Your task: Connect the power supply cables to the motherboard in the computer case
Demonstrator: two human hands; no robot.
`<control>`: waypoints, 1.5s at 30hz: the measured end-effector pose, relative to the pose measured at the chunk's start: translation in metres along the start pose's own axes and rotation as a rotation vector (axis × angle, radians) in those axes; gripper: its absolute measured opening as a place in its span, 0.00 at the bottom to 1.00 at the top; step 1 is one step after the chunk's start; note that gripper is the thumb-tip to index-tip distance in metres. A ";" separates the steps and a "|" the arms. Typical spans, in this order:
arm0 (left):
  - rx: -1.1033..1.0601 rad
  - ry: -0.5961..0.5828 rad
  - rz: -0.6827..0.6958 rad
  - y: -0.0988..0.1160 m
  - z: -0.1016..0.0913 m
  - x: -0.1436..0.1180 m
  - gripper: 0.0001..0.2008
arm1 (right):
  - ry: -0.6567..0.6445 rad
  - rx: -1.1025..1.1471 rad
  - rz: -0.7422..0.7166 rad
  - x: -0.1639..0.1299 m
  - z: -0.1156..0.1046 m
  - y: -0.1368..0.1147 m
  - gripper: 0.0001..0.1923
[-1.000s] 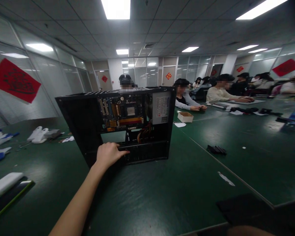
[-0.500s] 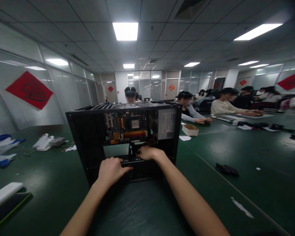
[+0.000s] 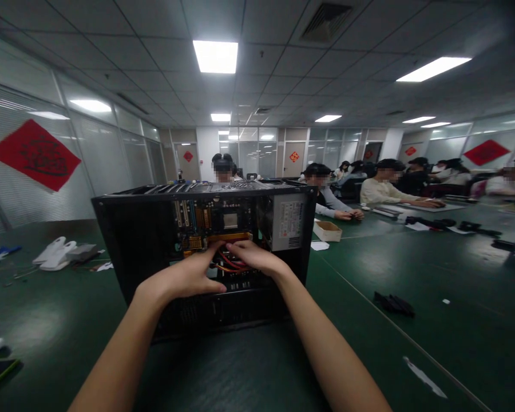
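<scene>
An open black computer case [image 3: 129,240] stands on the green table [image 3: 249,372] in front of me, its side off. Inside sit a motherboard [image 3: 210,220] and a grey power supply [image 3: 288,222]. Both my hands reach into the case below the motherboard. My left hand [image 3: 184,277] and my right hand [image 3: 253,258] meet at a bundle of red and orange cables [image 3: 229,262], fingertips pinching them. The cable ends are hidden behind my fingers.
Several people sit at the far right tables. A small cardboard box [image 3: 325,230] and a paper scrap lie right of the case. A black object [image 3: 393,304] lies on the right table. White and blue items [image 3: 55,254] sit at the left.
My right hand came into view and both hands rose from the case's lower frame to the cables under the motherboard. The view moved closer to the case.
</scene>
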State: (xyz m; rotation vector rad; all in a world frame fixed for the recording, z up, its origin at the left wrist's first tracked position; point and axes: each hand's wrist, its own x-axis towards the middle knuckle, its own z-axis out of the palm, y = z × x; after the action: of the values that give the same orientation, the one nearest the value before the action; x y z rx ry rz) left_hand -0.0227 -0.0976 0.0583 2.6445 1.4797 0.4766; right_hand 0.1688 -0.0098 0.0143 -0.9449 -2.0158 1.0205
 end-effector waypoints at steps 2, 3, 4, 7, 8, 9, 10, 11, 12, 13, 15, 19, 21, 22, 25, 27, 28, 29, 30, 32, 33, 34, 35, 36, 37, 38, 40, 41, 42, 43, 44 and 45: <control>0.035 0.122 0.061 0.001 -0.007 0.007 0.34 | -0.018 0.043 -0.087 -0.005 -0.002 -0.015 0.24; 0.051 0.170 0.067 0.002 -0.011 0.008 0.30 | -0.044 0.036 -0.126 -0.009 -0.003 -0.022 0.24; 0.066 0.213 0.060 0.002 -0.014 0.009 0.26 | -0.074 0.020 -0.161 -0.014 -0.004 -0.029 0.24; 0.123 0.295 0.007 0.005 -0.023 0.009 0.20 | -0.151 -0.126 -0.238 -0.030 -0.007 -0.045 0.23; 0.160 0.315 -0.013 0.007 -0.025 0.008 0.19 | -0.149 -0.200 -0.245 -0.036 -0.007 -0.049 0.23; 0.207 0.335 -0.035 0.009 -0.027 0.008 0.18 | -0.129 -0.274 -0.240 -0.041 -0.006 -0.053 0.22; 0.258 0.357 -0.059 0.010 -0.027 0.007 0.17 | -0.089 -0.335 -0.229 -0.045 -0.006 -0.057 0.21; 0.303 0.379 -0.080 0.012 -0.027 0.007 0.16 | -0.035 -0.376 -0.217 -0.048 -0.005 -0.060 0.20; 0.332 0.400 -0.091 0.013 -0.027 0.007 0.15 | 0.022 -0.393 -0.216 -0.051 -0.004 -0.064 0.19; 0.342 0.419 -0.091 0.014 -0.026 0.006 0.15 | 0.070 -0.386 -0.227 -0.052 -0.004 -0.067 0.17; 0.312 0.448 -0.066 0.016 -0.025 0.006 0.16 | 0.116 -0.311 -0.272 -0.052 -0.002 -0.072 0.16; 0.242 0.480 -0.017 0.021 -0.021 0.007 0.19 | 0.110 -0.040 -0.332 -0.045 0.000 -0.075 0.17; 0.236 0.455 -0.018 0.025 -0.019 0.008 0.21 | 0.100 0.037 -0.348 -0.043 0.001 -0.073 0.16; 0.232 0.436 -0.021 0.027 -0.018 0.009 0.22 | 0.097 0.044 -0.348 -0.042 0.001 -0.073 0.16; 0.188 0.384 -0.016 0.030 -0.015 0.010 0.25 | 0.115 0.029 -0.332 -0.041 0.002 -0.070 0.12; 0.126 0.371 -0.011 0.029 -0.014 0.011 0.26 | 0.132 0.068 -0.335 -0.041 0.000 -0.069 0.10; 0.086 0.370 -0.006 0.029 -0.014 0.011 0.26 | 0.135 0.102 -0.340 -0.041 -0.001 -0.069 0.10; 0.045 0.374 -0.001 0.028 -0.015 0.011 0.25 | 0.133 0.137 -0.345 -0.042 -0.002 -0.070 0.10; 0.007 0.378 0.007 0.028 -0.016 0.011 0.25 | 0.126 0.161 -0.350 -0.043 -0.003 -0.071 0.10; -0.055 0.374 0.032 0.029 -0.018 0.010 0.23 | 0.106 0.159 -0.359 -0.046 -0.005 -0.073 0.09; -0.079 0.364 0.045 0.029 -0.018 0.010 0.22 | 0.104 0.138 -0.364 -0.047 -0.005 -0.075 0.09; -0.102 0.353 0.057 0.029 -0.019 0.009 0.22 | 0.110 0.108 -0.369 -0.049 -0.004 -0.077 0.09; -0.125 0.345 0.065 0.029 -0.019 0.009 0.22 | 0.125 0.075 -0.377 -0.051 -0.004 -0.079 0.09; -0.149 0.346 0.071 0.029 -0.019 0.010 0.22 | 0.148 0.044 -0.388 -0.053 -0.003 -0.081 0.10; -0.170 0.355 0.076 0.028 -0.019 0.010 0.22 | 0.173 0.015 -0.405 -0.054 -0.001 -0.083 0.11; -0.186 0.365 0.081 0.027 -0.018 0.011 0.22 | 0.198 -0.013 -0.424 -0.056 0.000 -0.085 0.13; -0.197 0.388 0.086 0.025 -0.018 0.012 0.23 | 0.236 -0.075 -0.464 -0.059 0.003 -0.089 0.15; -0.194 0.393 0.084 0.024 -0.018 0.012 0.23 | 0.248 -0.109 -0.479 -0.060 0.005 -0.090 0.16; -0.188 0.399 0.081 0.023 -0.018 0.012 0.23 | 0.253 -0.145 -0.491 -0.061 0.007 -0.092 0.17; -0.182 0.408 0.076 0.023 -0.017 0.013 0.23 | 0.255 -0.179 -0.505 -0.062 0.008 -0.092 0.18; -0.177 0.420 0.072 0.022 -0.017 0.013 0.22 | 0.251 -0.212 -0.521 -0.062 0.010 -0.092 0.19; -0.173 0.432 0.071 0.022 -0.017 0.014 0.22 | 0.245 -0.239 -0.540 -0.063 0.011 -0.092 0.20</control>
State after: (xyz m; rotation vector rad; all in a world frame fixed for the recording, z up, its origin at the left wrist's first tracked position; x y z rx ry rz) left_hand -0.0029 -0.0994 0.0822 2.5685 1.3596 1.1858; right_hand 0.1645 -0.1049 0.0723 -0.5519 -2.0439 0.3599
